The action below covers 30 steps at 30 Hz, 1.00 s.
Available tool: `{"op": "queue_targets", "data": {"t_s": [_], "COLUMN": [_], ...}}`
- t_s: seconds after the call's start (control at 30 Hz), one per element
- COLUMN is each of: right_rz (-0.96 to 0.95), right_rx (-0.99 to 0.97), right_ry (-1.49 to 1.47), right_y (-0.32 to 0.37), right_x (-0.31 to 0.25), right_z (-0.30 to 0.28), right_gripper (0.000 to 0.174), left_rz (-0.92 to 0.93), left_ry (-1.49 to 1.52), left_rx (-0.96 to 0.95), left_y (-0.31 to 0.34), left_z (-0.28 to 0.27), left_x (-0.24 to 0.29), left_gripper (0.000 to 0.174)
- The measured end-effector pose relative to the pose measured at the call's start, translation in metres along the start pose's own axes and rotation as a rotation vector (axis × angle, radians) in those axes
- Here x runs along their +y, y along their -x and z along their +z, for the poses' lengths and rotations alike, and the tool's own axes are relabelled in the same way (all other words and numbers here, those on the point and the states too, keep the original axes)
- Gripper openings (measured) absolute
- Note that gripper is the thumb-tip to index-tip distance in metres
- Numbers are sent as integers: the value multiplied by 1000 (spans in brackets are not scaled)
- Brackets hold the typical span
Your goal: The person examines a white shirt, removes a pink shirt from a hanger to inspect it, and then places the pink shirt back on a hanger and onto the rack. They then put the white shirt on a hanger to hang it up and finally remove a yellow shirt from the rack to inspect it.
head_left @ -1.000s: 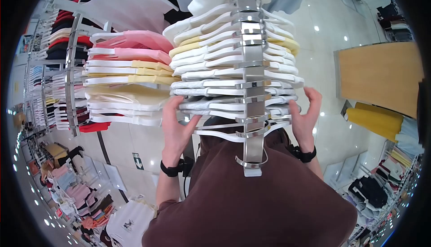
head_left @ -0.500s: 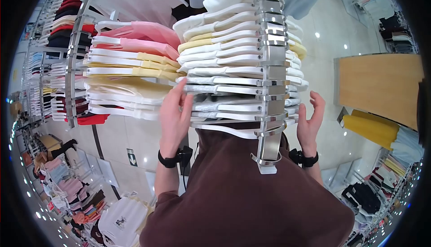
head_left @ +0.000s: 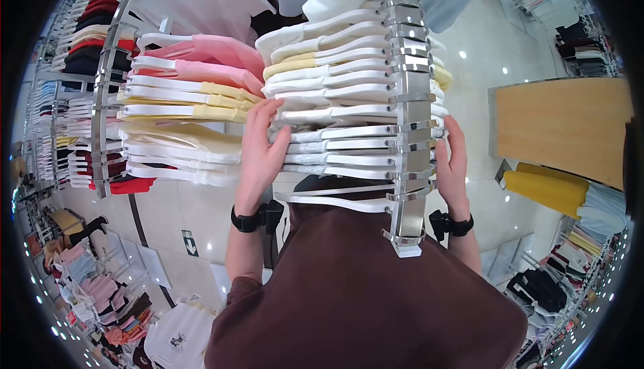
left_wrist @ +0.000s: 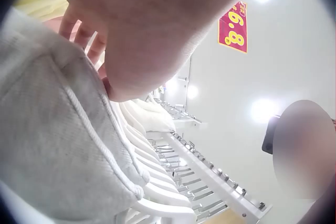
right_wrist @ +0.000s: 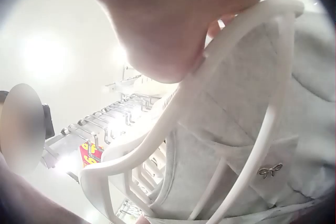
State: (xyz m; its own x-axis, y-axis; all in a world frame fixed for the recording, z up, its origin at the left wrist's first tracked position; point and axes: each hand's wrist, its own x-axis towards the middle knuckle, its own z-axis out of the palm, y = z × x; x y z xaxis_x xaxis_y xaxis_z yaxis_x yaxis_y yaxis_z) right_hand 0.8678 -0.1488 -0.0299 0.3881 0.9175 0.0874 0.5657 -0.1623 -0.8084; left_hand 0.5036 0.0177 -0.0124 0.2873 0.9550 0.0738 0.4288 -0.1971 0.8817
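Note:
White hangers with pale tops hang in a row from a metal rail in front of me. Grey garments hang near its front end. My left hand touches the row's left ends, fingers extended, thumb beside the grey garments. The left wrist view has its fingers at the shoulder of a grey garment with white cords. At the right ends is my right hand, with fingers extended. In the right wrist view it touches a white hanger beside a grey garment with a bow ornament.
White hangers without garments hang at the rail's front end, close to my brown shirt. Pink tops and yellow ones hang on a neighbouring rack at left. A wooden surface stands at right.
My right hand has moved in to the hangers' right ends. My left hand has shifted slightly along the row. The grey garments now sit closer together, with a gap behind them.

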Motion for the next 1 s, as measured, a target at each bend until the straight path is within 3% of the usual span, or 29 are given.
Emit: {"op": "queue_targets", "data": {"t_s": [0.17,0.23,0.3,0.4,0.47,0.5,0.6,0.67,0.8,0.9,0.97,1.0], "right_rz": [-29,-40,129,-17,-21,-24,-28,4,-28,-82,-74,-228], "right_rx": [-4,15,36,106,57,5,-2,-29,42,156,25,11], "right_ry": [116,125,-60,129,53,-24,-2,-7,30,93,107,140], "right_y": [6,2,-3,-20,-28,-29,-27,-24,-36,-67,-91,-97], "right_x": [-2,-2,4,7,5,4,4,8,18,-10,-40,-33], "right_z": [-2,-4,-6,-4,5,10,11,8,-7,-16,-14,-7], "right_gripper": [48,47,46,47,46,46,47,49,41,34,37,38], "left_rz": [-58,-176,-162,-99,268,269,310,-56,116,262,250,237], "left_ry": [-20,90,119,-78,-349,-351,-260,-136,-249,-242,-261,-279], "left_rx": [-34,-78,-45,47,232,237,101,-152,81,63,3,-57], "left_y": [-5,-8,-17,-40,-59,-66,-76,-74,-94,-144,-152,-156], "left_z": [-5,-10,-10,-13,-10,-7,2,-1,-8,-27,-24,-21], "left_x": [-10,-5,-5,10,16,6,-17,-7,8,10,5,4], "left_gripper": [49,52,53,49,42,42,34,30,24,26,30,34]}}
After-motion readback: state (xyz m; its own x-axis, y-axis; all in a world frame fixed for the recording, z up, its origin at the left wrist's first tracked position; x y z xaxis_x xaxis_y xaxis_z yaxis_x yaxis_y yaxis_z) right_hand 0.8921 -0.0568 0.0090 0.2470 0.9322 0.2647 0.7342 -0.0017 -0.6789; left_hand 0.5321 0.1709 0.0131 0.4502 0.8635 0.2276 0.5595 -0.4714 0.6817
